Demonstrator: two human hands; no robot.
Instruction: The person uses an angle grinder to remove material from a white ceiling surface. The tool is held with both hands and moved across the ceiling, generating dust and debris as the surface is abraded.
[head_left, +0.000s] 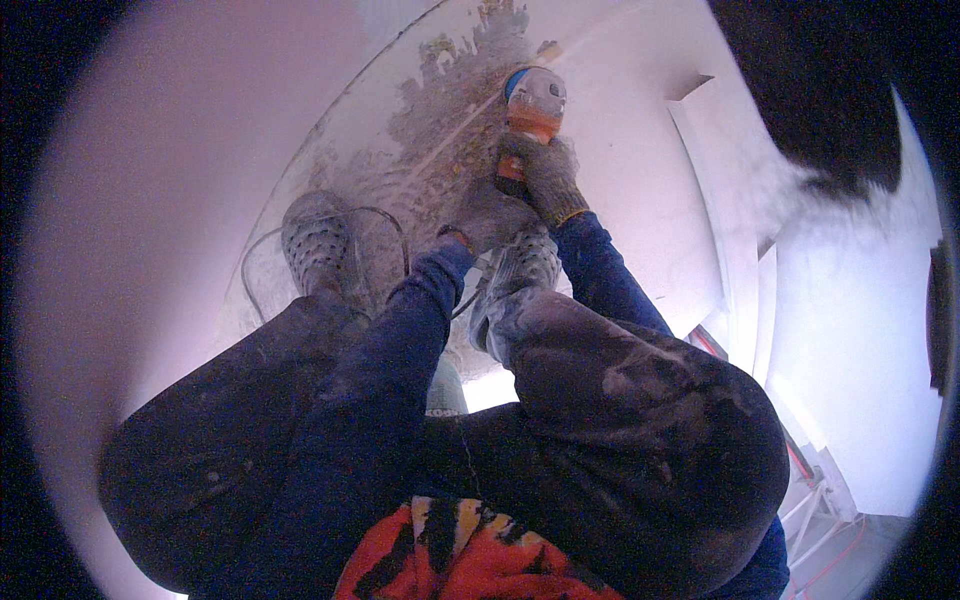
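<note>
My right hand (553, 176), in a dusty knitted glove, wraps around the body of an orange and grey power tool (537, 101), apparently an angle grinder or sander. A blue edge shows at the left of the tool's head. My left hand (496, 216), also gloved and blurred, closes around the tool's rear end near my right shoe. The head rests on or just over a pale curved panel (615, 150); contact cannot be made out. Left of the tool spreads a rough, dusty grey-brown patch (439, 127) on that panel.
A dark cord (406, 244) loops around my dusty left shoe (319, 240). My right shoe (529, 262) stands close to my left hand. A pale wall (187, 150) rises at left. Raised panel edges (694, 172) run along the right, above a white metal frame (814, 499) lower down.
</note>
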